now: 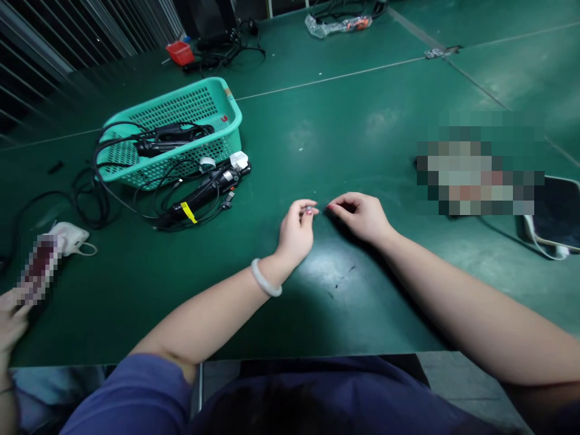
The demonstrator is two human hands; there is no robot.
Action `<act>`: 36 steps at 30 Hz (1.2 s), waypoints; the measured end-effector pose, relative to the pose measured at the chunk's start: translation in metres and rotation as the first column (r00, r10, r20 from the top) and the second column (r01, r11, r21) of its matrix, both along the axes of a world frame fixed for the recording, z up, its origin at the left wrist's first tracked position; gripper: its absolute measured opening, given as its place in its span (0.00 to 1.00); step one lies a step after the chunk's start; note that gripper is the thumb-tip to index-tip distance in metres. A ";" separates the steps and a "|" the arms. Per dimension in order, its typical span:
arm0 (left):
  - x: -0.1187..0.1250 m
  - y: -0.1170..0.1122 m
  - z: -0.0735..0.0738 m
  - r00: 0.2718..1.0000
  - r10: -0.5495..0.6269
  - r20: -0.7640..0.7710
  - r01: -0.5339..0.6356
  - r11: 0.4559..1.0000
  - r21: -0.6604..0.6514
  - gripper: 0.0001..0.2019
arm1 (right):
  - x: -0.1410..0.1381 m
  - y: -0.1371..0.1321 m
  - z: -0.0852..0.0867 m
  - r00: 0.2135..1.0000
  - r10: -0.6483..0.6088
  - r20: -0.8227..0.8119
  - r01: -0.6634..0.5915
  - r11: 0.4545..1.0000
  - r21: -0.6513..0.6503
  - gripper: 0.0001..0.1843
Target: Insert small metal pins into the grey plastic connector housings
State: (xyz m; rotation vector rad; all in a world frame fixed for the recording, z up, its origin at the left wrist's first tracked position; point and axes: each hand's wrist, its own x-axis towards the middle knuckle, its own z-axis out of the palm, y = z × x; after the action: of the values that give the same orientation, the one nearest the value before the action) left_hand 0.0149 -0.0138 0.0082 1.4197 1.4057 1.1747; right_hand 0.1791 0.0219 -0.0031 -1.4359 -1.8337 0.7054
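Note:
Over the green table (272,314), my left hand (296,232) pinches thumb and forefinger together; something tiny seems to lie between the tips, too small to name. Facing it from the right, my right hand (360,214) is closed in a pinch as well, its fingertips a short gap from those of the left. Whatever it holds, if anything, I cannot make out. A pale bangle (266,278) circles my left wrist. Small dark specks (336,286) mark the tabletop below the hands.
Left of my hands, a teal basket (233,118) holds black corded tools, with another black corded tool (203,193) beside it. A co-worker's hand (11,320) holds a phone at far left. Rightward lie a blurred-out item (471,175) and a phone with a cable (559,208).

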 end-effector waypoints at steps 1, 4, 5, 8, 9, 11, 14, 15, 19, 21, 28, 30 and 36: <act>0.008 0.007 0.002 0.993 0.019 0.113 -0.015 0.999 -0.041 0.08 | 0.001 0.000 0.001 1.000 0.011 0.001 -0.011 1.000 -0.003 0.10; 0.016 0.017 0.010 0.922 0.128 0.366 -0.072 0.984 -0.163 0.07 | 0.001 -0.003 0.004 0.993 0.118 0.023 -0.118 0.993 0.001 0.08; 0.014 0.016 0.013 0.898 0.157 0.411 -0.086 0.979 -0.186 0.07 | 0.001 -0.004 0.005 0.985 0.165 0.045 -0.165 0.986 0.006 0.09; 0.003 0.007 0.018 0.859 0.202 0.470 -0.098 0.967 -0.237 0.06 | -0.001 -0.006 0.006 0.958 0.252 0.137 -0.257 0.966 0.019 0.10; 0.000 0.003 0.018 0.850 0.211 0.483 -0.094 0.962 -0.257 0.06 | -0.002 -0.006 0.006 0.952 0.260 0.164 -0.268 0.963 0.023 0.10; -0.005 -0.004 0.017 0.827 0.226 0.514 -0.077 0.952 -0.295 0.05 | -0.004 -0.007 0.005 0.943 0.265 0.203 -0.276 0.961 0.030 0.08; -0.006 -0.007 0.012 0.798 0.232 0.556 -0.051 0.945 -0.322 0.05 | -0.006 -0.008 0.005 0.939 0.260 0.226 -0.275 0.961 0.037 0.06; -0.006 -0.007 0.011 0.795 0.227 0.563 -0.045 0.947 -0.317 0.05 | -0.006 -0.009 0.006 0.941 0.252 0.225 -0.268 0.962 0.043 0.06; -0.007 -0.002 0.005 0.795 0.197 0.574 -0.033 0.958 -0.284 0.04 | -0.013 -0.012 0.009 0.944 0.218 0.247 -0.253 0.960 0.121 0.10; -0.009 -0.001 0.003 0.796 0.189 0.574 -0.025 0.959 -0.281 0.05 | -0.018 -0.012 0.008 0.929 0.221 0.298 -0.276 0.948 0.155 0.10; -0.010 -0.002 0.002 0.851 0.143 0.506 0.002 0.961 -0.275 0.14 | -0.025 -0.011 0.007 0.921 0.260 0.289 -0.299 0.949 0.099 0.09; -0.010 -0.003 0.002 0.869 0.125 0.478 0.004 0.966 -0.259 0.16 | -0.024 -0.013 0.011 0.946 0.223 0.234 -0.250 0.964 0.091 0.09; -0.010 -0.006 0.003 0.898 0.046 0.438 0.080 0.961 -0.263 0.22 | -0.024 -0.020 0.019 0.992 0.107 0.058 -0.114 0.985 0.128 0.06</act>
State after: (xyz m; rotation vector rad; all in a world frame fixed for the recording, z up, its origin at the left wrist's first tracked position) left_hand 0.0047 -0.0195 0.0116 0.8970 1.1738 1.1483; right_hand 0.1551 0.0020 0.0159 -1.2857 -1.9739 0.5944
